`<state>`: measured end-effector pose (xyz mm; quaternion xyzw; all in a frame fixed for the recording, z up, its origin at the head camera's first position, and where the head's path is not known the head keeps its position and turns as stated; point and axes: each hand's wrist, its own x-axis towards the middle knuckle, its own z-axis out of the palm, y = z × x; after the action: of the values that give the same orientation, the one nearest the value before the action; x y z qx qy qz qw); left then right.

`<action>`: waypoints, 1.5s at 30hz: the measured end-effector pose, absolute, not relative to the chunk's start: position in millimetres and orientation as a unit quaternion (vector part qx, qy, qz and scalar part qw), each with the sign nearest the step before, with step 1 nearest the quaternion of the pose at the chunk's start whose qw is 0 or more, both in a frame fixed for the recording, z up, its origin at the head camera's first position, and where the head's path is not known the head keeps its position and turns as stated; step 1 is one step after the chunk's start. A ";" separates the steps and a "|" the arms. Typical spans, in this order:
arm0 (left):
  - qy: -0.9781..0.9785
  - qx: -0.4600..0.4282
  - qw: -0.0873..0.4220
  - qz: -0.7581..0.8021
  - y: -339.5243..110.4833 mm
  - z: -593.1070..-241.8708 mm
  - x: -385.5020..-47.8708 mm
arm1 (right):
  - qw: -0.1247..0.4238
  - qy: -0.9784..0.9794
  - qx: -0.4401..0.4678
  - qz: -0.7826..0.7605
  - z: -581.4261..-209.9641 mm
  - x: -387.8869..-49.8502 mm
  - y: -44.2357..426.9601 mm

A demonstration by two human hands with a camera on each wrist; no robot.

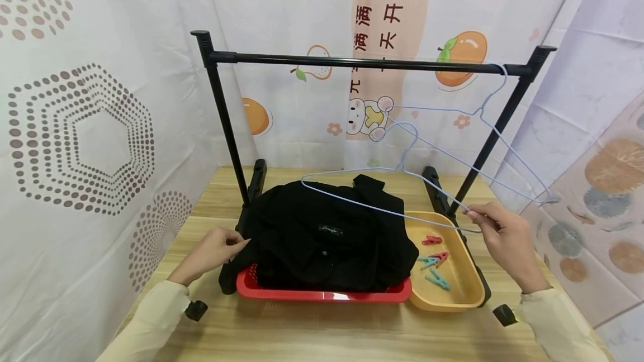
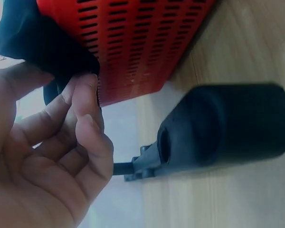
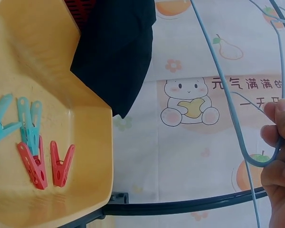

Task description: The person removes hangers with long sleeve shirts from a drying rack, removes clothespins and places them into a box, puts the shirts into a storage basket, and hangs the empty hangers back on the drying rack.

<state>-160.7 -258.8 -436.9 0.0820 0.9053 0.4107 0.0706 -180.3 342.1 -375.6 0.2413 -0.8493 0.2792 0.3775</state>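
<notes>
A black garment (image 1: 332, 239) with a small label lies bunched in the red basket (image 1: 322, 295). At its left edge my left hand (image 1: 216, 253) pinches a bit of the cloth between thumb and fingers; the left wrist view shows that fold of black cloth (image 2: 52, 50) over the perforated basket wall. My right hand (image 1: 505, 242) grips the right end of a light blue wire hanger (image 1: 352, 202), which is held above the garment with its hook upward. In the right wrist view the fingers curl round the bent corner of this hanger (image 3: 230, 111).
A black clothes rack (image 1: 312, 61) stands behind and around the basket. Another blue hanger (image 1: 495, 134) hangs at the right of its bar. Right of the basket, a yellow tray (image 1: 468, 289) holds several red and teal clothespins (image 1: 437, 279). Patterned curtains enclose the wooden table (image 1: 302, 331).
</notes>
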 end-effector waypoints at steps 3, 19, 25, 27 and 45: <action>0.893 0.076 0.087 0.434 -257.2 -436.4 -160.3 | 0.380 -0.850 0.238 0.276 -373.7 -180.3 343.1; 0.872 0.056 0.121 0.470 -254.1 -438.0 -160.0 | 0.396 -0.847 0.230 0.269 -358.1 -181.6 351.1; 0.867 0.052 0.122 0.479 -254.1 -437.9 -159.9 | 0.447 -0.822 0.223 0.274 -348.3 -185.6 351.7; 0.865 0.052 0.123 0.483 -254.2 -438.2 -159.7 | 0.458 -0.818 0.215 0.273 -344.2 -186.5 353.1; 0.863 0.057 0.117 0.488 -254.7 -441.6 -158.7 | 0.464 -0.828 0.084 0.305 -311.2 -189.2 370.8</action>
<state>-158.7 -254.7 -441.6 0.0570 0.8631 0.4879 0.1171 -189.2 370.8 -311.2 0.0839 -0.8276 0.3046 0.4639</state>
